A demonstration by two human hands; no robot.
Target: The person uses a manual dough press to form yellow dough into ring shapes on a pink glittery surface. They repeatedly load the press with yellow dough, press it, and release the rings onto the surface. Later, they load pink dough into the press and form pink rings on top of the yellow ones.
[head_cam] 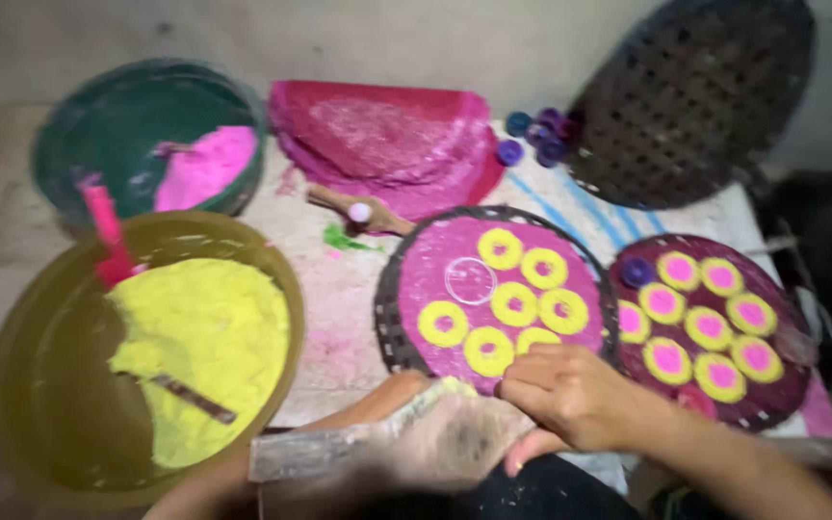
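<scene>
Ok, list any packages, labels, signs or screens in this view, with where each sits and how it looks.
No labels, signs or screens show. The nearest things to packaging are open containers:
Yellow basin, near left: round, holding yellow powder.
Green basin, far left: round, holding pink powder.
Small caps, far centre: round, blue and purple.
Clear ring, on the centre woven tray: round, see-through.

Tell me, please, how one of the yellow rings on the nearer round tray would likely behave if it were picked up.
The yellow rings look moulded from the same soft yellow paste heaped in the basin, so one would probably sag or tear when lifted. They seem thin and flat, likely light. They may cling to the pink cloth beneath.
</scene>
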